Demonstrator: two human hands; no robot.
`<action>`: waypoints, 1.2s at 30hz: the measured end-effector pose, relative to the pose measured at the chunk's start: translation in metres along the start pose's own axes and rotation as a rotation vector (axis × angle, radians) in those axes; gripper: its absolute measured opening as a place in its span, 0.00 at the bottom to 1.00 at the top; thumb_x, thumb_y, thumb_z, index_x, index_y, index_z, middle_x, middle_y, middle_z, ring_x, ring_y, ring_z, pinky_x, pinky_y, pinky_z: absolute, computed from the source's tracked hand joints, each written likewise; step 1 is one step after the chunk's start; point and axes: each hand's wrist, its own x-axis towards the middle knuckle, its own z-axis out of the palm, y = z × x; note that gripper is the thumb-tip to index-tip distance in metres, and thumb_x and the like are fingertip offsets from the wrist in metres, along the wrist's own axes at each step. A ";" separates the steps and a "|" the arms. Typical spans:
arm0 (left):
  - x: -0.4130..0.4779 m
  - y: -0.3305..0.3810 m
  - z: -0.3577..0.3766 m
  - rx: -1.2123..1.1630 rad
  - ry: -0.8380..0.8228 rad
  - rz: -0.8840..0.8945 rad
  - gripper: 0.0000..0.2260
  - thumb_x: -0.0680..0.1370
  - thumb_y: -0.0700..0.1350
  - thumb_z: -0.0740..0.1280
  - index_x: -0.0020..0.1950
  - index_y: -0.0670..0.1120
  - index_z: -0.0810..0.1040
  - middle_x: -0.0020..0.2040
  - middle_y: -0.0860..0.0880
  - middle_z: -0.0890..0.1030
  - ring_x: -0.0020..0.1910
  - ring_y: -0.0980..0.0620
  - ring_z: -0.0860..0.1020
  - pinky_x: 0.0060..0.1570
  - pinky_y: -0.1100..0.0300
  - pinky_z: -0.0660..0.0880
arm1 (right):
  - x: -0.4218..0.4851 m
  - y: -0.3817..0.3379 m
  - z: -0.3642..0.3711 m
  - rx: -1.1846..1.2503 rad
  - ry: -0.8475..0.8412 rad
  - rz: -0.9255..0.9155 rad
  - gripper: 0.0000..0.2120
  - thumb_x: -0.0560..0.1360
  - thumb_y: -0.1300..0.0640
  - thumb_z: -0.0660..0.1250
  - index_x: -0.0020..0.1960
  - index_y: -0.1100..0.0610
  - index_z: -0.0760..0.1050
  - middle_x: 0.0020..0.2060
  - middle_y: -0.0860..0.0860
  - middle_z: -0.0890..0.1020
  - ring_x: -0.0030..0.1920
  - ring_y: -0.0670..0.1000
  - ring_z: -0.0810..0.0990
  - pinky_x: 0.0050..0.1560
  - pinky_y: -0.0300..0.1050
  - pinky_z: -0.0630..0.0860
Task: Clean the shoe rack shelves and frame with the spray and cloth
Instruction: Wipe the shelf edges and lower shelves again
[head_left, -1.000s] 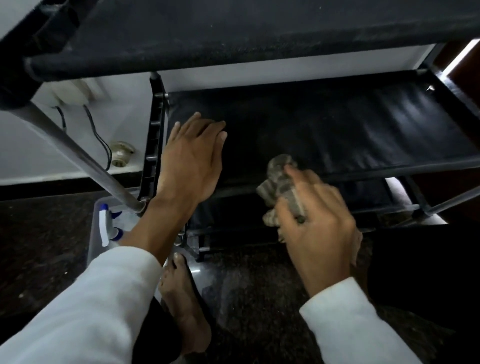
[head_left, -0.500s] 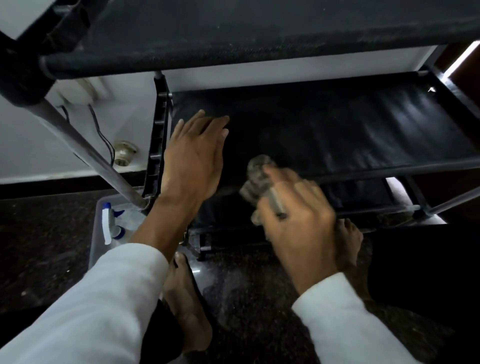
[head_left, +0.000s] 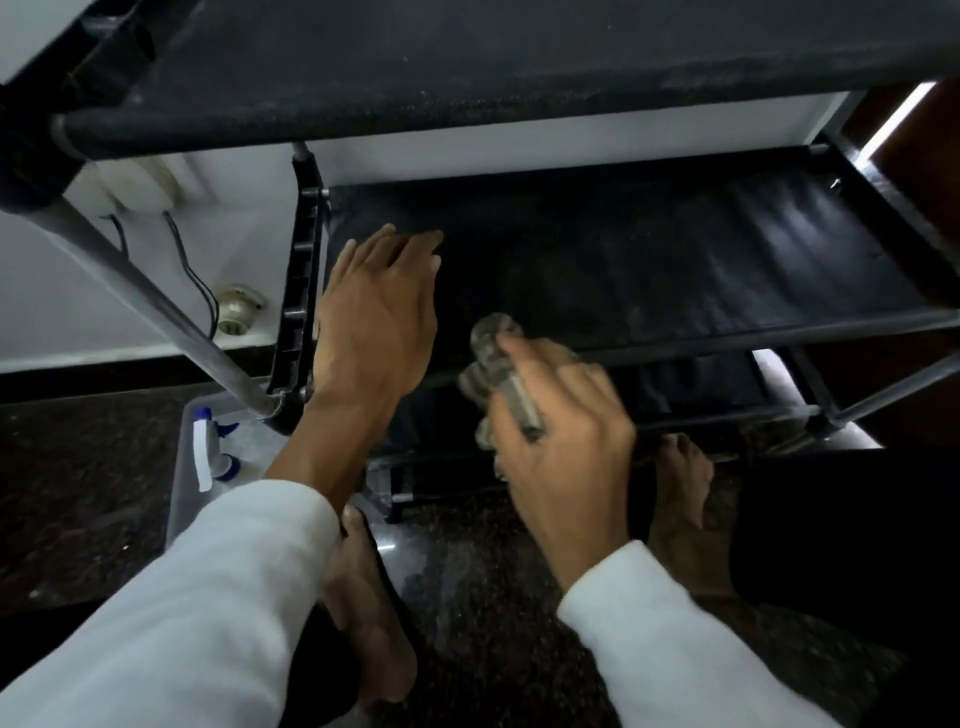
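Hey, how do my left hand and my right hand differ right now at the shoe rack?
The left hand lies flat with straight fingers on the shelf; the right hand is curled. The left hand holds nothing; the right hand grips the cloth. The left hand sits further back on the fabric; the right hand is at the front rail. Both are bare, with white sleeves.

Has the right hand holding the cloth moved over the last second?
Yes. The right hand, gripping the cloth, has slid left along the front edge of the middle shelf, nearer the rack's black left side frame.
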 end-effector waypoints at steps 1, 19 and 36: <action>0.000 -0.001 -0.001 -0.005 -0.001 0.004 0.17 0.85 0.47 0.53 0.70 0.46 0.74 0.65 0.44 0.79 0.72 0.44 0.71 0.73 0.45 0.65 | 0.001 -0.001 0.002 0.005 -0.022 -0.029 0.15 0.75 0.62 0.67 0.61 0.60 0.82 0.55 0.56 0.84 0.50 0.57 0.81 0.58 0.46 0.77; 0.020 0.127 0.028 -0.151 -0.015 0.349 0.17 0.81 0.53 0.59 0.61 0.48 0.82 0.62 0.48 0.81 0.68 0.47 0.76 0.66 0.50 0.73 | 0.021 0.108 -0.146 0.155 0.227 0.579 0.16 0.75 0.59 0.73 0.62 0.52 0.79 0.49 0.37 0.82 0.48 0.33 0.81 0.49 0.29 0.77; 0.021 0.152 0.051 -0.224 -0.245 0.213 0.22 0.83 0.53 0.51 0.71 0.48 0.74 0.72 0.49 0.72 0.75 0.53 0.67 0.66 0.49 0.74 | 0.038 0.118 -0.106 -0.182 0.075 0.282 0.21 0.74 0.57 0.67 0.67 0.51 0.78 0.57 0.50 0.80 0.56 0.55 0.77 0.60 0.49 0.74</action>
